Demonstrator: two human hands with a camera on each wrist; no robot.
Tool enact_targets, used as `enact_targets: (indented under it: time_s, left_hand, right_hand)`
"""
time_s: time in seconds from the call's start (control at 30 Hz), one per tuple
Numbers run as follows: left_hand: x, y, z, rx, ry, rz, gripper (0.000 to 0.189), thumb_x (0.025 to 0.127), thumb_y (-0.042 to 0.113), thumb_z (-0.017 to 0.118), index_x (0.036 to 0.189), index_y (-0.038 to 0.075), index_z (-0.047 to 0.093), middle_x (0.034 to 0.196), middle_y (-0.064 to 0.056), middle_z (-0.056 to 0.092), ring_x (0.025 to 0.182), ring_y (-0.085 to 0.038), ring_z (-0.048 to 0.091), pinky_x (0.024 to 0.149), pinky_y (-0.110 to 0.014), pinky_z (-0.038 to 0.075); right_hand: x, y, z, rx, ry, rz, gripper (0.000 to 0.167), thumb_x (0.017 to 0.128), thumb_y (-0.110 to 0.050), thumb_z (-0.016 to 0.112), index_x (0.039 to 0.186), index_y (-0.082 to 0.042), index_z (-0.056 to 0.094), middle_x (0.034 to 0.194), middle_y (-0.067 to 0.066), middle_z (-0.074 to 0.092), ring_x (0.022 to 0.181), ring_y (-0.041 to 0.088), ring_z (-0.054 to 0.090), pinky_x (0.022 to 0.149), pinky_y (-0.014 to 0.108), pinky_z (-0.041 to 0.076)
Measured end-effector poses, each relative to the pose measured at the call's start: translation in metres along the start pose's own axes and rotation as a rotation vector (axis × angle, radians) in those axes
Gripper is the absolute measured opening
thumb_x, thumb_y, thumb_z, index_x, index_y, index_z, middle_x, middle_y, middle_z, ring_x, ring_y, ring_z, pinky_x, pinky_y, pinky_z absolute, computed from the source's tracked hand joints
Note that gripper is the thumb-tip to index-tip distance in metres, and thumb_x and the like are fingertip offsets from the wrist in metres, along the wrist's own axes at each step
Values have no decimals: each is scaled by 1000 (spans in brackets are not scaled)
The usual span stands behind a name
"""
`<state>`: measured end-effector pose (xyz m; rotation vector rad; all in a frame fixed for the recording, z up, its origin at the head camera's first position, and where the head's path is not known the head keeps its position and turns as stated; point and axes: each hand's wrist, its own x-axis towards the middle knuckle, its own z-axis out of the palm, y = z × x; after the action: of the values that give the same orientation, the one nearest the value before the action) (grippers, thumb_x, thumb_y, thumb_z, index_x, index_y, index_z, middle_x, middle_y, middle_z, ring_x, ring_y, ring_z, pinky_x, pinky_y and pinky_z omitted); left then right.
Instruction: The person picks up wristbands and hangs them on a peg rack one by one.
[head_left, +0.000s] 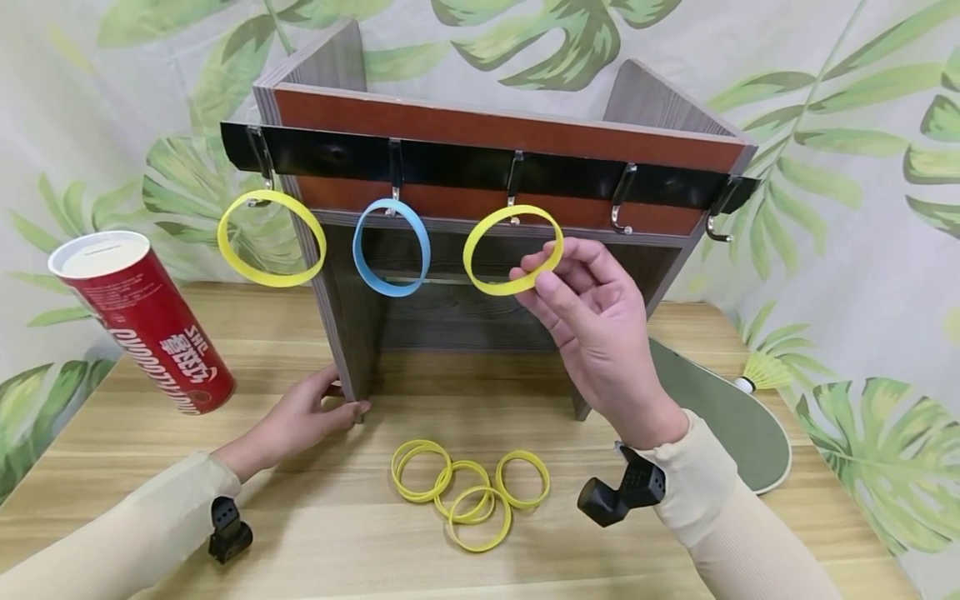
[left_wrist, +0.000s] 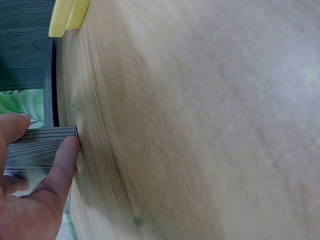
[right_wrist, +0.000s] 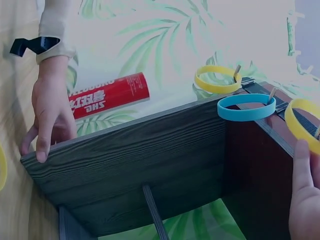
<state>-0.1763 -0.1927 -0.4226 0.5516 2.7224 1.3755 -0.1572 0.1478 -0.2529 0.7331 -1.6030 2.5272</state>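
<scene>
My right hand pinches a yellow silicone wristband between thumb and fingers at its lower right. The upper part of this band overlaps the third hook from the left on a black rail. Left of it, a blue wristband and another yellow wristband hang from hooks. Down at the tabletop, my left hand grips the lower front end of the grey wooden rack's side panel, thumb on one side and fingers on the other.
Several yellow wristbands lie overlapping on the wooden table before the rack. At the left stands a red canister with a white lid. Behind my right arm lie a green board and a yellow shuttlecock. Two hooks at the right hold nothing.
</scene>
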Motion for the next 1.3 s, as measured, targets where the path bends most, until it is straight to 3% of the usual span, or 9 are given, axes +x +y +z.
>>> enact_targets:
  time_s: [0.3,0.47,0.6,0.87,1.0,1.1,1.2,1.3]
  left_hand:
    - [-1,-1,0,14,17,13,50,99,12,71,143,-3,54,131,-22,69,116,-34,68,88,-31,58]
    - [0,-2,1,11,14,9,51,99,13,72,144,-2,53,133,-22,69,116,-34,68,89,-32,58]
    - [1,-2,1,-6,9,20,50,99,11,71,143,-3,53,131,-24,69,115,-37,69,83,-27,58]
    - [-1,-4,1,6,16,12,50,99,11,72,143,-3,54,132,-24,69,114,-35,69,84,-25,57]
    - [0,-4,1,-2,11,14,53,99,11,71,146,-3,52,134,-25,67,115,-37,69,83,-26,57]
    - [0,-4,0,-9,6,16,55,99,11,71,147,-4,50,136,-26,66,116,-38,69,83,-26,57]
    - [0,-4,0,-12,2,14,55,99,10,71,147,-4,50,136,-26,66,116,-38,68,83,-26,57]
    - [0,-3,0,-14,0,16,55,99,10,71,147,-4,50,135,-27,66,116,-38,68,82,-26,57]
  right_hand:
    - [3,7,-1,-53,53,49,29,103,11,52,114,-14,63,110,1,73,106,13,73,99,31,59]
    - [3,10,-2,-80,35,67,28,102,11,52,117,-11,62,111,2,72,106,13,73,100,32,59]
    - [3,10,-2,-74,17,70,28,101,12,52,119,-9,61,111,4,72,107,15,74,101,32,59]
    - [1,19,-7,-83,-31,142,31,101,13,52,120,-10,60,114,2,70,108,12,72,100,31,59]
    - [-4,32,-15,-154,-77,207,30,100,10,57,122,-9,63,116,4,71,108,13,74,101,32,59]
    - [-11,44,-24,-274,-143,295,27,99,3,64,125,-2,63,120,15,72,108,15,74,100,33,59]
    - [-20,59,-32,-417,-259,375,29,98,-3,69,126,2,64,121,24,71,106,20,75,98,36,60]
    - [-29,72,-41,-560,-398,435,25,98,-9,71,122,-1,69,114,19,74,101,19,73,93,31,60]
